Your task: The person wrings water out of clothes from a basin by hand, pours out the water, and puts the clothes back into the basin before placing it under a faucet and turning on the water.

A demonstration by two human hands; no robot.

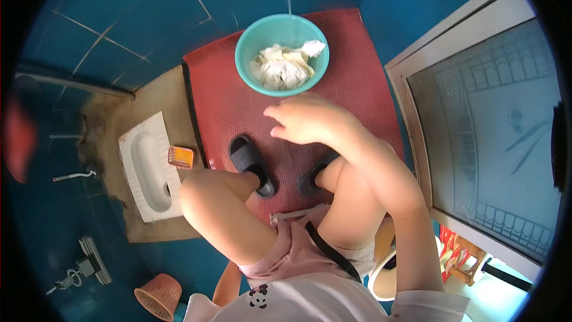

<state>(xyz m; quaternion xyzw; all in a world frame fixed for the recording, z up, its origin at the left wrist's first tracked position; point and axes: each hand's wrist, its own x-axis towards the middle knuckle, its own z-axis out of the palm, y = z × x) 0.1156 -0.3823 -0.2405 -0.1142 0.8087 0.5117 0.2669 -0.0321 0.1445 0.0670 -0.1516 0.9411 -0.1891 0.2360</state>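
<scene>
My right hand (301, 118) hovers in front of a turquoise plastic basin (243, 74), close to its near rim. Nothing is in its grasp, and the thumb stands apart from the fingers. Crumpled white and cream cloth (283, 69) lies inside the basin, with one white bunch against the right wall. The basin rests on a red textured mat (214, 85) by the blue tiled wall. Of my left arm only a piece shows beside my thigh; my left hand is out of view. My feet, in dark slippers (245, 154), stand on the mat.
Left of the mat a white squat toilet (149, 179) is set in the floor. A pink soap dish (187, 165) with an orange bar (181, 156) sits on its edge. A pink basket (152, 297) and a sponge mop head (94, 260) are lower left. A frosted glass door (482, 143) borders the right.
</scene>
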